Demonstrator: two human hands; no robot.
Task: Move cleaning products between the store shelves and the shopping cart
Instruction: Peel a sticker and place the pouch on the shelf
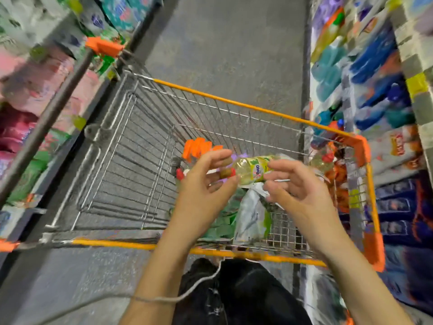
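Bottle in a two-handed hold: your left hand (206,181) pinches the red-capped neck of the clear plastic bottle of yellow liquid (253,171), and your right hand (302,195) curls its fingers round the other end. This keeps it level and crosswise, probably for a controlled transfer. Directly below the grip lies one white-and-green soft pouch (251,219) on green packs (222,226) too blurred to count. Just right of your right hand shows one second yellow bottle with red cap (324,161), making two bottles. All are within the one wire shopping cart with orange rim (112,242). Stocked store shelves (375,90) flank it on both sides.
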